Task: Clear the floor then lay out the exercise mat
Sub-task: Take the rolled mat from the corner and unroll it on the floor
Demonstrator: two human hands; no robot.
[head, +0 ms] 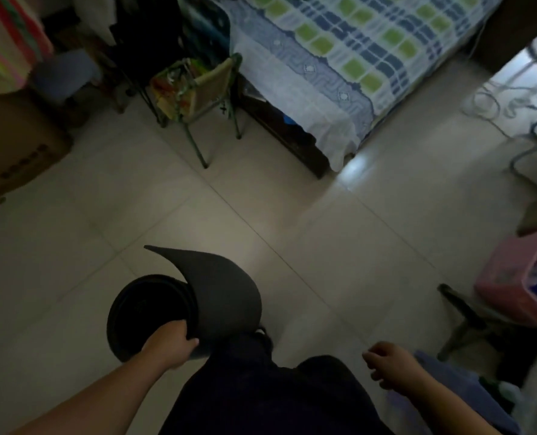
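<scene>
Single head view, worn on the person's head, aimed steeply down and forward across the tiled floor (198,215). Wide-angle, edges bend. Nearest the lens, at the bottom edge: both forearms, left hand (170,343) and right hand (389,365). Far side at the top: bed (339,58) and chair (198,89). Dim, slightly blurred. No second view to overlap.

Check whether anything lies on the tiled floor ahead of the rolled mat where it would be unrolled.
Nothing visible does: the left hand grips the rolled mat, and the floor ahead is bare up to the folding chair and bed.
</scene>
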